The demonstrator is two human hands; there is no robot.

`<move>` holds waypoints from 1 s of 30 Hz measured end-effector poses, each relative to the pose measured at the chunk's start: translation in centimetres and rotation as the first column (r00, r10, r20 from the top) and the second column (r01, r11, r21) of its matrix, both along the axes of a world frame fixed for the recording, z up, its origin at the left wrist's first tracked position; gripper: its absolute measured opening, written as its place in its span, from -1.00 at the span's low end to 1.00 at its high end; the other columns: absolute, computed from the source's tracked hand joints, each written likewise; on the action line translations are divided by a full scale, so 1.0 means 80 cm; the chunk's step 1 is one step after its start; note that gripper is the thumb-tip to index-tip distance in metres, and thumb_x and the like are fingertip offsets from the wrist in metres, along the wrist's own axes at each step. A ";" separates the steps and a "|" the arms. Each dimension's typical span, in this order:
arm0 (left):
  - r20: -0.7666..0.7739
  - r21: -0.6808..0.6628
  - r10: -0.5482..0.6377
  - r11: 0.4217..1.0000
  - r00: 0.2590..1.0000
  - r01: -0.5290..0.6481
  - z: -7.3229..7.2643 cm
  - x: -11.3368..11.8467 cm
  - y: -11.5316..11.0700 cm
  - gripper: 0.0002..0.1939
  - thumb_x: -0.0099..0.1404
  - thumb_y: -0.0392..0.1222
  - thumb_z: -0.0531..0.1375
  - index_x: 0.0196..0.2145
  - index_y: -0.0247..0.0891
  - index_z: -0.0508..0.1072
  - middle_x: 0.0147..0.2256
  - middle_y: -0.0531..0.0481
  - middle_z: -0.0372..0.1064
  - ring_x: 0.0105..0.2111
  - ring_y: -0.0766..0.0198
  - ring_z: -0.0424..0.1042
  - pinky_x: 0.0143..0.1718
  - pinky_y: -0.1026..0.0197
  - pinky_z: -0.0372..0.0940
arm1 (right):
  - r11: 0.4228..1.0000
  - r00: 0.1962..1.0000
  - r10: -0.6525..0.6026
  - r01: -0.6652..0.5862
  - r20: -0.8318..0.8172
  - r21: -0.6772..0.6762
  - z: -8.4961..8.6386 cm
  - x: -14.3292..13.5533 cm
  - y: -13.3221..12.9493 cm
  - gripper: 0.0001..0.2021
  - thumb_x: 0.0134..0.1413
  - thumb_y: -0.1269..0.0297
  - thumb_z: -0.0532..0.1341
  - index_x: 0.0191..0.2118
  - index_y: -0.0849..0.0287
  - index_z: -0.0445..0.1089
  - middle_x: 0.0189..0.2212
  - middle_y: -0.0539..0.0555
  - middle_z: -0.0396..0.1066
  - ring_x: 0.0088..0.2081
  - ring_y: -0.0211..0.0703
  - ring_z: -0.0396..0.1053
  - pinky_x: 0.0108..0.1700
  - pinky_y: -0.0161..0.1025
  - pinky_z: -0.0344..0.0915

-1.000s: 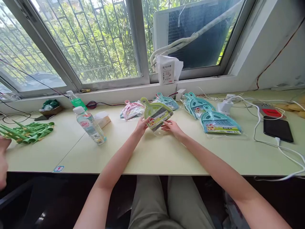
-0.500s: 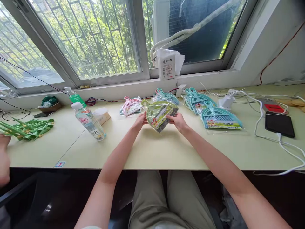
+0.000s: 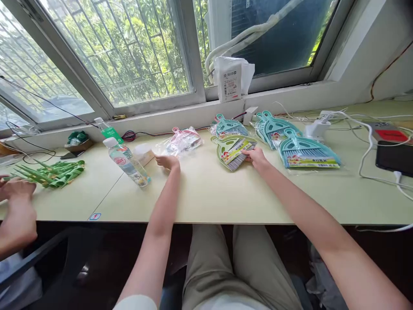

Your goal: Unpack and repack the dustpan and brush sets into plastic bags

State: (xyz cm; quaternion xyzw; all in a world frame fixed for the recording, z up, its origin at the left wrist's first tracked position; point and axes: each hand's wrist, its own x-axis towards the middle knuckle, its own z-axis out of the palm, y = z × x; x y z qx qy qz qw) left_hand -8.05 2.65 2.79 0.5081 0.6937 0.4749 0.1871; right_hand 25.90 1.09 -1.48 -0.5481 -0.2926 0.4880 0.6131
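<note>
A green mini dustpan and brush set (image 3: 226,148) in clear packaging rests at a slant on the table, its grey bristles toward me. My right hand (image 3: 256,158) grips its right edge by the bristles. Off to the left, my left hand (image 3: 168,162) is away from the set, fingers loosely bent and holding nothing that I can see. Just beyond that hand lies a pink dustpan and brush set (image 3: 183,140) in crinkled clear plastic. Turquoise dustpan and brush sets lie behind and to the right, the nearest (image 3: 308,153) flat with its label facing me.
A leaning water bottle (image 3: 127,162) and a tissue pack (image 3: 144,155) stand left of my left hand. Farther left are green stalks (image 3: 53,173) and another person's hands (image 3: 17,187). White cables (image 3: 364,159) and a phone (image 3: 395,157) lie at right.
My left hand has let go of the green set and moved left. My right hand has lowered the set to the table, slightly rightward. The other person's hands have come further into view.
</note>
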 end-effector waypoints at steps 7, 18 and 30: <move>0.197 0.152 -0.389 0.919 0.900 0.364 -0.024 0.100 -0.004 -0.54 0.39 0.03 0.07 0.17 -0.14 0.27 0.18 -0.20 0.28 0.23 0.01 0.23 0.18 -0.01 0.19 | 0.976 0.982 0.157 -0.139 -0.100 0.169 0.001 -0.033 -0.019 -0.84 0.00 0.51 0.30 -0.28 0.19 0.38 -0.31 0.06 0.56 -0.32 -0.16 0.54 -0.18 -0.13 0.54; 0.577 0.056 -0.457 0.849 0.677 0.526 -0.051 0.109 0.003 -0.52 0.33 0.20 0.08 -0.11 -0.25 0.50 -0.16 -0.09 0.54 -0.17 0.14 0.50 -0.04 0.12 0.35 | 0.990 0.891 -0.074 0.121 0.449 -0.078 0.016 0.058 0.004 -0.47 0.33 0.03 -0.02 -0.58 0.21 0.36 -0.72 0.12 0.37 -0.68 -0.17 0.35 -0.47 -0.20 0.35; 0.374 0.191 -0.693 0.708 0.616 0.680 -0.037 0.151 -0.044 -0.61 0.34 0.14 0.11 -0.16 -0.20 0.53 -0.10 -0.05 0.52 0.00 0.12 0.41 0.09 0.15 0.25 | 0.893 0.202 -0.288 -0.297 0.936 0.339 0.017 -0.088 -0.052 -0.70 0.31 0.15 0.02 -0.26 0.13 0.46 -0.21 0.21 0.42 -0.08 0.06 0.33 -0.04 -0.08 0.24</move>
